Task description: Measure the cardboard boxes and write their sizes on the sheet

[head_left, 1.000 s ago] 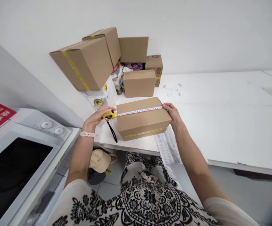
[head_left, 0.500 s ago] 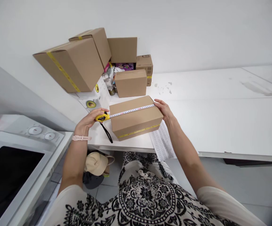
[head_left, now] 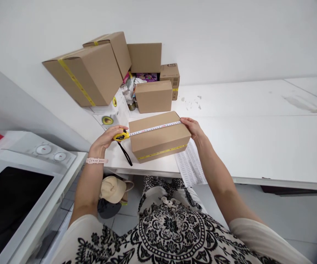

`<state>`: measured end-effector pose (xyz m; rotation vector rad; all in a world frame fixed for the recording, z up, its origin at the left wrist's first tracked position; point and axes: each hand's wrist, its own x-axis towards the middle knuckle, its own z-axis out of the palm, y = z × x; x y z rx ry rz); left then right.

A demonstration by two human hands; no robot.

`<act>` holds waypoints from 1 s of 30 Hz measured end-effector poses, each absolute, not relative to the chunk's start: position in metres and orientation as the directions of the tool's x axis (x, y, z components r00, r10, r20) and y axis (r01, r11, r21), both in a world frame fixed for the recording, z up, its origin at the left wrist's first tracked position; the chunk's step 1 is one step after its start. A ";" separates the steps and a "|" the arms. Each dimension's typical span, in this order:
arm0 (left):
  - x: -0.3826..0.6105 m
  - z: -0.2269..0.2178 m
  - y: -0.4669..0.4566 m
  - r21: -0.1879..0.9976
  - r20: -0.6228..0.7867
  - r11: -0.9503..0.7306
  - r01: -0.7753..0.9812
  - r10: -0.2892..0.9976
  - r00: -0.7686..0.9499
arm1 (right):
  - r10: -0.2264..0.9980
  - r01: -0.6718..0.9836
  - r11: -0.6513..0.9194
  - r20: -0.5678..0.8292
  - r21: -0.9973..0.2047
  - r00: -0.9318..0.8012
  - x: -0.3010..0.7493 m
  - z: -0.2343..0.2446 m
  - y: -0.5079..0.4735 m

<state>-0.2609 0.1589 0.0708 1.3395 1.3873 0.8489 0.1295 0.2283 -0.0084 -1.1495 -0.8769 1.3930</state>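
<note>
A closed cardboard box [head_left: 159, 135] lies near the front edge of the white table, with yellow tape along its near side. My left hand [head_left: 109, 137] is closed round the yellow case of a tape measure [head_left: 121, 135] at the box's left end; a black wrist strap [head_left: 125, 154] hangs from it. The white blade [head_left: 155, 127] runs lengthwise across the box top. At the right end, my right hand [head_left: 192, 128] pinches the blade's tip against the box edge. Its thumb is mostly hidden.
Taped cartons [head_left: 98, 73] are stacked at the back left on a white box with avocado pictures [head_left: 111, 119]. A smaller brown box [head_left: 154, 97] stands before an open carton of goods. A printed sheet [head_left: 191, 165] overhangs the table edge. A microwave [head_left: 18, 187] sits at left.
Both hands, the tape measure and the box keep their arrangement. The whole view has shifted slightly, so things appear a little farther right.
</note>
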 end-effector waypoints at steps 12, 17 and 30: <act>-0.212 0.113 0.067 0.954 0.004 -0.067 0.291 0.977 0.213 | 0.987 0.040 0.151 0.153 -0.988 0.040 0.140 0.064 0.231; -0.133 0.073 0.003 0.990 -0.129 0.061 0.129 0.774 0.620 | 0.949 0.155 0.268 0.233 -0.951 -0.211 0.112 0.087 0.256; -0.054 0.018 -0.013 0.952 -0.242 0.304 -0.020 0.794 0.557 | 0.931 0.472 0.217 0.036 -0.854 -0.363 0.046 0.044 0.306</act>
